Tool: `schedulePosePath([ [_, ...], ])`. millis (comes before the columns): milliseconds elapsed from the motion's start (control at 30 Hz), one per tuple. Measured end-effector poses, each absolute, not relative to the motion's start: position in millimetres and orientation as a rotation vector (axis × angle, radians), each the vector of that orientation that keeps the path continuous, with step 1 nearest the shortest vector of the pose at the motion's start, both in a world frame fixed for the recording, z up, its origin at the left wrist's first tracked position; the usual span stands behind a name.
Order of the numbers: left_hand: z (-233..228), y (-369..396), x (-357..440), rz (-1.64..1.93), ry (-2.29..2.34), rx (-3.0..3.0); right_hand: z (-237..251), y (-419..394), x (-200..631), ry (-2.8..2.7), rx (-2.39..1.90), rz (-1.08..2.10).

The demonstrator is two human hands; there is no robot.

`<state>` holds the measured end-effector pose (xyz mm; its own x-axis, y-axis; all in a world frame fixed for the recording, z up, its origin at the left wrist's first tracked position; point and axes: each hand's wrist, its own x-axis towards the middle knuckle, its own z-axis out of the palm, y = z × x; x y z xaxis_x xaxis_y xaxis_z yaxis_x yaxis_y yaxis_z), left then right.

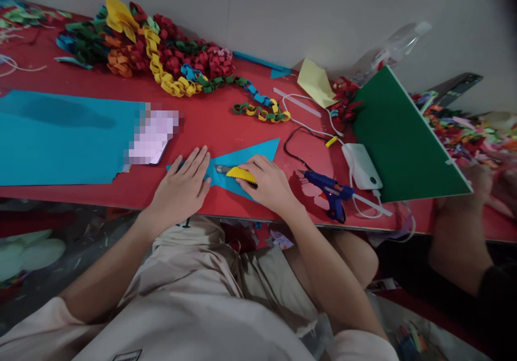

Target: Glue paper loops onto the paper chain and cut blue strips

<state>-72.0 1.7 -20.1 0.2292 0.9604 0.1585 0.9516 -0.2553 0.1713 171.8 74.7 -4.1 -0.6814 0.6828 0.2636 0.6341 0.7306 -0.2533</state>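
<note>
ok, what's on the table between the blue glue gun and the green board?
A white power bank with its white cable lies between the blue glue gun and the green board on the red table, seen from the head view.

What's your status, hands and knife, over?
Left hand flat on blue paper piece. Right hand grips yellow utility knife, blade on paper. Blue glue gun lies beside.

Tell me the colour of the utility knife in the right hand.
Yellow: the utility knife, gripped by the right hand, shows best in the head view.
</note>
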Motion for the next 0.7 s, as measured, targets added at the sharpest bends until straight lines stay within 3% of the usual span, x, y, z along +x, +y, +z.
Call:
schedulePosePath([
  [700,-18.3,2.3,-72.6,0.278,1.867,2.460,-9.8,84.1,157.2,-2.573,-1.029,0.188],
])
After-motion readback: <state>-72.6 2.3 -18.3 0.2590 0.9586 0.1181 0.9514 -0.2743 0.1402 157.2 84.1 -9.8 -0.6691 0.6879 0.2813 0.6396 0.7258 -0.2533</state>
